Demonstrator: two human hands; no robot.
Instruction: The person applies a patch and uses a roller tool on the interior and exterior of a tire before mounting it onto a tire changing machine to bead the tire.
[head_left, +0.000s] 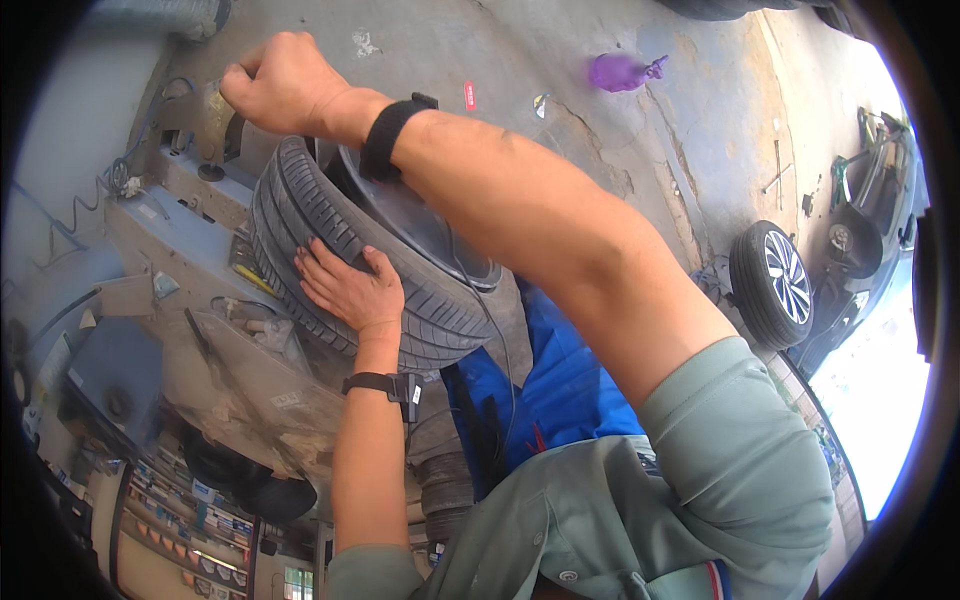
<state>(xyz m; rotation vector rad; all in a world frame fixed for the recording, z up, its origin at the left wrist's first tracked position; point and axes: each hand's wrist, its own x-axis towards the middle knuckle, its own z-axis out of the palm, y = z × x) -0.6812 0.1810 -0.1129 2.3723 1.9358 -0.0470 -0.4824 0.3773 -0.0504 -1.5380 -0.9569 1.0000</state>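
Observation:
A black tire [440, 318] on a wheel rim [372, 190] stands tilted against the side of a grey machine [190, 215]. My left hand [350, 288] lies on its tread, fingers spread and pressed to the rubber. Across the top of the wheel reaches my right arm. At its end, my right hand [285, 85] is closed beside the machine's upright metal part [212, 125]; whatever is inside the fingers is hidden. A thin dark cable hangs from near the rim down over my blue trousers [570, 360].
A purple spray bottle [620, 72] lies on the cracked concrete floor ahead. To the right, another wheel [772, 285] with a silver-and-black rim stands near a car [880, 220]. A cross-shaped wrench [777, 170] lies beyond it. Shelves with goods [190, 515] are at the lower left.

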